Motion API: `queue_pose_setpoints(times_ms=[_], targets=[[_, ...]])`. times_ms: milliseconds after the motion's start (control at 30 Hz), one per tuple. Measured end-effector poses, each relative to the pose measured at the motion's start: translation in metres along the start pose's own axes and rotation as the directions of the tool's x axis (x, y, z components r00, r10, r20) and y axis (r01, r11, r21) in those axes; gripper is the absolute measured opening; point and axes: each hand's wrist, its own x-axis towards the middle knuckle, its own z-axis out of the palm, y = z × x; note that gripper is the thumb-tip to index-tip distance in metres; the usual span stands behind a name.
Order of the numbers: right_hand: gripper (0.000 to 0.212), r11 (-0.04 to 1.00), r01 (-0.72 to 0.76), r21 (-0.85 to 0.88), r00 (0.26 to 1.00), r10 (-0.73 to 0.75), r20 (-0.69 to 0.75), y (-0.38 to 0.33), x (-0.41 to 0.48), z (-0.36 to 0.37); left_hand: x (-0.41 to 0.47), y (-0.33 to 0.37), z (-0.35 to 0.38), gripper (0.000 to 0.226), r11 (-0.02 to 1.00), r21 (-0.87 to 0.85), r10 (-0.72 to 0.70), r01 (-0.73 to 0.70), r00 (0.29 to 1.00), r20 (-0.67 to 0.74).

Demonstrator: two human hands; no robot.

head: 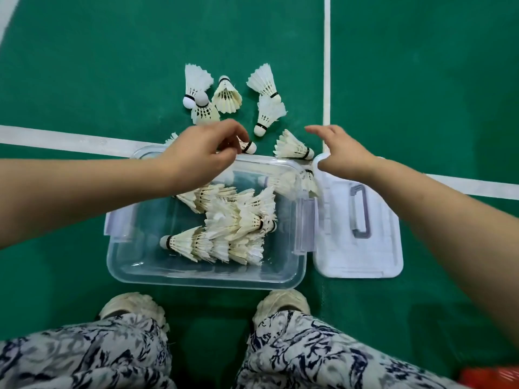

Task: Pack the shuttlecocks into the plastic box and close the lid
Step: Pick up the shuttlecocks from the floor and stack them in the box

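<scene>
A clear plastic box (202, 272) sits open on the green court floor with several white shuttlecocks (233, 223) lying inside. Its white lid (356, 248) lies flat to the right of the box. Several loose shuttlecocks (226, 96) lie on the floor beyond the box. My left hand (196, 155) hovers over the box's far rim, fingers closed around a shuttlecock (248, 146) whose cork tip sticks out. My right hand (342, 153) is open above the lid's far corner, fingers spread, close to a shuttlecock (293, 147) lying by the rim.
White court lines (326, 66) cross the floor behind and beside the box. My two shoes (280, 303) and patterned trousers stand just in front of the box. A red object (488, 379) shows at the bottom right corner.
</scene>
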Motion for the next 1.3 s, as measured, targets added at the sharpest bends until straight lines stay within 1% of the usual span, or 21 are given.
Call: queue_pose_setpoints(times_ms=[133, 200, 267, 367, 567, 700, 833, 967, 1067, 1167, 1233, 1300], targets=[[0.092, 0.996, 0.027, -0.087, 0.987, -0.012, 0.161, 0.024, -0.002, 0.015, 0.002, -0.002, 0.005, 0.022, 1.000, 0.006, -0.010, 0.010, 1.000, 0.030], [0.102, 0.987, 0.046, -0.156, 0.980, -0.014, 0.199, 0.029, -0.002, 0.022, 0.003, -0.001, 0.007, 0.023, 1.000, 0.004, -0.010, 0.010, 0.999, 0.040], [0.109, 0.972, 0.072, -0.225, 0.981, -0.028, 0.193, 0.030, 0.000, 0.027, 0.004, -0.001, 0.009, 0.023, 1.000, 0.011, -0.008, 0.008, 0.999, 0.048], [0.112, 0.951, 0.099, -0.294, 0.984, -0.048, 0.173, 0.026, 0.007, 0.028, 0.005, -0.004, 0.009, 0.024, 1.000, 0.022, -0.005, 0.004, 0.999, 0.054], [0.109, 0.928, 0.112, -0.356, 0.986, -0.060, 0.153, 0.017, 0.024, 0.023, 0.004, -0.013, 0.010, 0.024, 0.999, 0.027, -0.022, 0.021, 0.998, 0.052], [0.108, 0.904, 0.122, -0.410, 0.985, -0.059, 0.163, 0.016, 0.032, 0.019, 0.006, -0.014, 0.010, 0.024, 1.000, 0.022, -0.007, 0.006, 0.998, 0.055], [0.102, 0.862, 0.135, -0.490, 0.981, -0.048, 0.186, 0.013, 0.040, 0.017, 0.005, -0.015, 0.009, 0.024, 1.000, 0.012, -0.006, 0.005, 0.999, 0.051], [0.100, 0.836, 0.175, -0.520, 0.982, -0.108, 0.156, 0.006, 0.042, 0.015, 0.002, -0.016, 0.007, 0.025, 1.000, 0.014, -0.006, 0.005, 0.999, 0.049], [0.095, 0.777, 0.212, -0.592, 0.974, -0.123, 0.188, 0.000, 0.042, 0.013, 0.001, -0.018, 0.007, 0.026, 1.000, 0.014, -0.008, 0.007, 0.999, 0.048], [0.074, 0.744, 0.208, -0.635, 0.977, -0.121, 0.178, -0.004, 0.043, 0.015, 0.000, -0.019, 0.006, 0.026, 1.000, 0.012, -0.004, 0.003, 0.999, 0.048], [0.054, 0.742, 0.193, -0.642, 0.981, -0.149, 0.123, -0.005, 0.045, 0.016, 0.000, -0.020, 0.006, 0.027, 1.000, 0.013, -0.004, 0.003, 0.999, 0.049], [0.040, 0.745, 0.178, -0.643, 0.982, -0.177, 0.067, -0.003, 0.046, 0.015, 0.000, -0.022, 0.006, 0.027, 1.000, 0.011, -0.009, 0.009, 0.999, 0.044]])
